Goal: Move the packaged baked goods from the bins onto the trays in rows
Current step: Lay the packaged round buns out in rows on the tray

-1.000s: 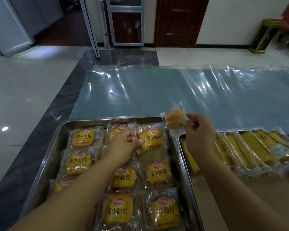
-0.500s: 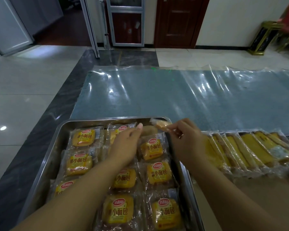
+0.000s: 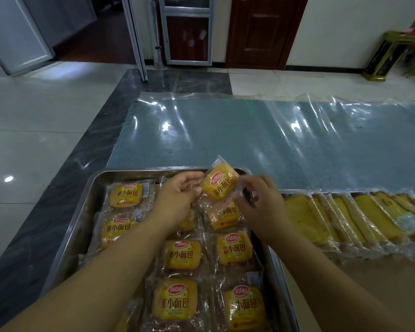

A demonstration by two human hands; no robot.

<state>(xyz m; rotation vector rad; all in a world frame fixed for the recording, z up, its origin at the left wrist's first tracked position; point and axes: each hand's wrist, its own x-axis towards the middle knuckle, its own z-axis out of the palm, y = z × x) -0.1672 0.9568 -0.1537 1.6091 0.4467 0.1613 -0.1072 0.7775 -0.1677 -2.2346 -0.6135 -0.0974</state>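
Both hands are up over the far right corner of the steel tray [image 3: 82, 212]. The right hand [image 3: 259, 212] has thumb and fingertips closed in a pinch on the clear wrapper flap at the right edge of the held bread packet [image 3: 219, 184]. The packet is tilted, label toward the camera, one corner pointing up and away, and sits just left of and above the right fingers. The left hand [image 3: 177, 200] is on the packet's other side with fingers curled in and tips right against its left edge; contact looks likely, but can't tell if it actually grips or only touches. So the packet sits between the two hands, raised over the bread packets in the tray [image 3: 182, 255], which lie flat in rows, labels up, filling most of the tray. The spot under the held packet is partly hidden. Long cake packs [image 3: 345, 216] lie side by side just right of the tray. A clear plastic sheet [image 3: 225, 135] covers the table beyond.
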